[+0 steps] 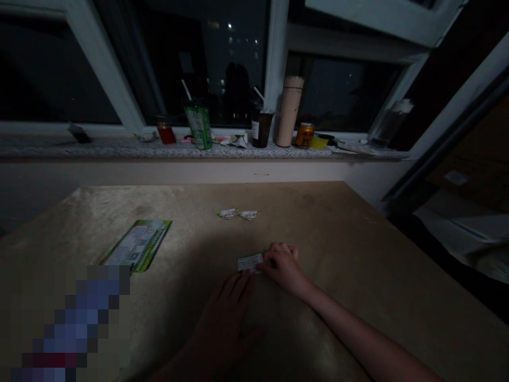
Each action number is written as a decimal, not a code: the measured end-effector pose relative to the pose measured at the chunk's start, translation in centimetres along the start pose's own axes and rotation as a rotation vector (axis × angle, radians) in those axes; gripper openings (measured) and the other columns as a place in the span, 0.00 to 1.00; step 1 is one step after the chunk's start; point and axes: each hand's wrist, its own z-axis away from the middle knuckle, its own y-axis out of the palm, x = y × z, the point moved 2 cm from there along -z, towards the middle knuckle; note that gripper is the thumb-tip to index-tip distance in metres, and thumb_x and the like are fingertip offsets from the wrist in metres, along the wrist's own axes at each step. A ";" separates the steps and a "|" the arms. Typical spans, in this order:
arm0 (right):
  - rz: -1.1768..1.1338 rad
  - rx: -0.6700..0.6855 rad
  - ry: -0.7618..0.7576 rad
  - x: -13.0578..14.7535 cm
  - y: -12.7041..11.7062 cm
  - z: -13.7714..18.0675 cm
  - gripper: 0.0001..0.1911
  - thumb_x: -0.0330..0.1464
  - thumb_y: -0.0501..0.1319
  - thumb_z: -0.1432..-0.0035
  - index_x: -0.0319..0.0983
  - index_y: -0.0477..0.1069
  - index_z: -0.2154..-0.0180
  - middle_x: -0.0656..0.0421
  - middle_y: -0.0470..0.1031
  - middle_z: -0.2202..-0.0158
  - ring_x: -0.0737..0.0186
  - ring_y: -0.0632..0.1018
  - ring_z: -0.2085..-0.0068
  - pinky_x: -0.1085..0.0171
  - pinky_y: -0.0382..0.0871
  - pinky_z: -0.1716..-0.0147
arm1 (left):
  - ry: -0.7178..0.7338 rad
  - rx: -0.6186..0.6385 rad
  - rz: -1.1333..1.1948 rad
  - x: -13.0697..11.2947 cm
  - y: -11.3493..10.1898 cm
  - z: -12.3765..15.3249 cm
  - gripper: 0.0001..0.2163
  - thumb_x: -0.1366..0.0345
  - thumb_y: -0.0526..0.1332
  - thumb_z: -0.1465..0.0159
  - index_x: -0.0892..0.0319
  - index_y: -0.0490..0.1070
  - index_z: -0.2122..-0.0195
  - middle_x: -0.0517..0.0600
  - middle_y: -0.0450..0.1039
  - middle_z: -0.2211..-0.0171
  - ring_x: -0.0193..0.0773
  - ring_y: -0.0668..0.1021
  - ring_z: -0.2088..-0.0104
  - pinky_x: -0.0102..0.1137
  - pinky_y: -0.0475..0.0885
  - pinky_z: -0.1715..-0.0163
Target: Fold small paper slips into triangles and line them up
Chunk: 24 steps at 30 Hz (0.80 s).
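A small folded piece of printed paper (pixel 250 262) lies on the tan table (pixel 358 254) in dim light. My right hand (pixel 284 265) has its fingers curled and pinches the paper's right edge. My left hand (pixel 228 313) lies flat on the table, its fingertips touching the paper's lower left edge. Two small folded paper pieces (pixel 238 214) lie side by side further back, apart from both hands.
A green printed leaflet (pixel 137 244) lies on the table's left. The stone windowsill (pixel 119 149) behind holds a green cup with a straw (pixel 199 124), a dark cup (pixel 261 127), a tall beige tumbler (pixel 289 110), a small can (pixel 305 135) and a red jar (pixel 166 132).
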 end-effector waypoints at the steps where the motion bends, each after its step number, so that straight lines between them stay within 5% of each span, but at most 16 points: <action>1: 0.000 0.008 -0.010 0.0 -0.1 0.0 0.09 0.37 0.64 0.45 0.40 0.71 0.75 0.62 0.70 0.69 0.61 0.67 0.61 0.62 0.47 0.62 | 0.002 -0.002 0.006 0.1 0.0 -0.1 0.33 0.46 0.54 0.38 0.61 0.53 0.37 0.58 0.57 0.39 0.54 0.61 0.41 0.49 0.57 0.43; 10: -0.030 0.086 -0.026 -0.7 -0.5 -0.4 0.11 0.35 0.63 0.44 0.39 0.70 0.76 0.63 0.70 0.70 0.63 0.68 0.61 0.62 0.47 0.62 | 0.013 0.046 0.076 0.3 0.3 -0.1 0.37 0.49 0.56 0.38 0.62 0.43 0.34 0.57 0.43 0.34 0.52 0.52 0.36 0.46 0.55 0.41; 24: -0.015 0.070 -0.064 -0.6 -0.6 -0.2 0.07 0.34 0.63 0.44 0.41 0.72 0.73 0.62 0.71 0.68 0.61 0.68 0.61 0.62 0.48 0.61 | 0.067 0.045 0.011 0.7 -0.4 -0.8 0.36 0.46 0.54 0.37 0.57 0.42 0.34 0.55 0.44 0.34 0.50 0.52 0.36 0.46 0.50 0.39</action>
